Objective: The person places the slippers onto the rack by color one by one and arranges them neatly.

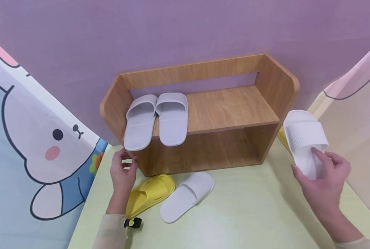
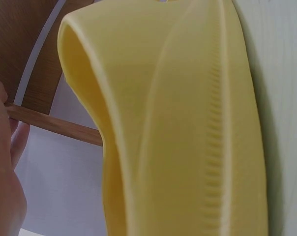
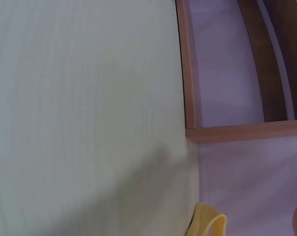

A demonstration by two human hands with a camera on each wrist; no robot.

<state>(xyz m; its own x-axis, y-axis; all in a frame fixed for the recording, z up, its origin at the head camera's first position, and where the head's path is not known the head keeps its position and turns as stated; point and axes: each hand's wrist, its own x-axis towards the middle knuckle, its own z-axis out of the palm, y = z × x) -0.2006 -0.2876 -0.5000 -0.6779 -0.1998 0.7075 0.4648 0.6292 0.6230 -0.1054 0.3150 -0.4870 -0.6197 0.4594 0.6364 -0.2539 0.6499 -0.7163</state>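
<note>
My right hand (image 1: 326, 181) holds a white slipper (image 1: 307, 133), thumb and fingers at its heel end, off the right side of a wooden shoe rack (image 1: 234, 103). At the rack's lower left, my left hand (image 1: 123, 174) grips the edge of the side panel; the left wrist view shows fingers (image 2: 19, 142) on either side of the board. Two pale slippers stand side by side on the upper shelf, the left one (image 1: 138, 133) and the right one (image 1: 173, 126), heels overhanging the front edge. In the right wrist view the held slipper is out of sight.
In front of the rack lie a yellow slipper (image 1: 155, 190), close to my left wrist, and a white slipper (image 1: 189, 197). Another yellow slipper (image 1: 283, 140) is partly hidden beyond the rack's right side. A purple backdrop (image 1: 185, 31) stands behind the rack.
</note>
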